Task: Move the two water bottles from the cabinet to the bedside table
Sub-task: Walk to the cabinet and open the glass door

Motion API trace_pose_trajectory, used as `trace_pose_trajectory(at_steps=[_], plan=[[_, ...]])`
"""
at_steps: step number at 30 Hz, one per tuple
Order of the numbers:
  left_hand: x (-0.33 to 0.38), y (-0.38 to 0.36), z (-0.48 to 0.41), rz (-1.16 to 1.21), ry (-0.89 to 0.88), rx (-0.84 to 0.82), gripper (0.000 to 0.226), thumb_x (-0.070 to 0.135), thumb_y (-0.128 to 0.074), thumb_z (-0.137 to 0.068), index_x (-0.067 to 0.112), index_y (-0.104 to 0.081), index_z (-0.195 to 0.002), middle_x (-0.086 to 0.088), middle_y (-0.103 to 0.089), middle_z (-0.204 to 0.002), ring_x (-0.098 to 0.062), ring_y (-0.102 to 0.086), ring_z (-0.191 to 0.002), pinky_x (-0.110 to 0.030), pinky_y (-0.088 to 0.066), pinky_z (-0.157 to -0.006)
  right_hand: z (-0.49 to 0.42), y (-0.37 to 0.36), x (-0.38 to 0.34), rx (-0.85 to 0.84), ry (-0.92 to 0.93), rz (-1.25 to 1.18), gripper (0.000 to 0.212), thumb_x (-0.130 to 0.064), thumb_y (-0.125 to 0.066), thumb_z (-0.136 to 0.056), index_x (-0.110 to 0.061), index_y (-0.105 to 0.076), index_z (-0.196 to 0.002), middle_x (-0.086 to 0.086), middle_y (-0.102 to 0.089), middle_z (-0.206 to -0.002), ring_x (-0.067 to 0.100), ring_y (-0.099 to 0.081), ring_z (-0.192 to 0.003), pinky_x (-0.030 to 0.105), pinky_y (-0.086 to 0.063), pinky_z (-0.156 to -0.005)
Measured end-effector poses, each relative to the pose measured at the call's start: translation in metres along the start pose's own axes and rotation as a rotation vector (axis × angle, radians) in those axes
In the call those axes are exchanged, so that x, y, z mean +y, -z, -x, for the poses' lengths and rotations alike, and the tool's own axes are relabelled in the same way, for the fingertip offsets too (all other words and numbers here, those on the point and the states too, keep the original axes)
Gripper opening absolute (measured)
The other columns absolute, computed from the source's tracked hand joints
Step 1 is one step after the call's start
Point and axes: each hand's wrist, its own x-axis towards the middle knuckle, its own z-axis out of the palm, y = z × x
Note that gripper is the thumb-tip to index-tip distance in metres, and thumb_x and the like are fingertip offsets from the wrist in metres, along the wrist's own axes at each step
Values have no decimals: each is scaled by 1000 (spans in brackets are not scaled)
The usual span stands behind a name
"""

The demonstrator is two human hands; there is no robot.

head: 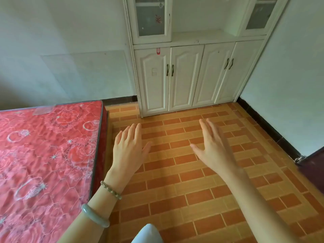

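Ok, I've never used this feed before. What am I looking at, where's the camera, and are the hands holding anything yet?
There is one picture, from a camera worn on the person's head, looking forward and down. The two bare hands are the person's own: the left hand, with a bead bracelet and a pale green bangle on that arm, and the right hand. Both are open and empty above the orange brick-pattern floor. Ahead stands the white wooden cabinet, its lower doors shut. The red floral mattress lies to the left. No water bottles or bedside table show.
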Motion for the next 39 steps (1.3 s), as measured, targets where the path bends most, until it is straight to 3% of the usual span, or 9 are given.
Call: trace_pose_trajectory(at_steps=[9, 30, 39], plan=[[5, -40, -81, 8, -35, 15, 62, 47, -52, -86, 5, -45, -131, -17, -53, -132, -33, -48, -123, -48, -38, -102, -79, -10, 25, 54, -9, -4, 78, -38, -61, -83, -10, -20, -142, 17, -23, -150, 30, -23, -137, 43, -26, -109], [-28, -142, -373, 12, -63, -75, 65, 50, -39, -87, 6, -39, -135, -16, -50, -135, -34, -47, -123, -49, -40, -101, -373, -45, 84, 90, -25, 19, 76, -42, -57, -85, -13, -17, -142, 14, -22, -151, 27, -19, -138, 35, -18, -107], [-17, -190, -475, -14, -42, -82, 63, 46, -50, -87, 4, -41, -133, -18, -51, -133, -36, -47, -122, -50, -39, -101, -476, -68, 127, 56, 0, -3, 75, -41, -57, -85, -12, -18, -142, 15, -23, -151, 27, -20, -138, 38, -21, -110]])
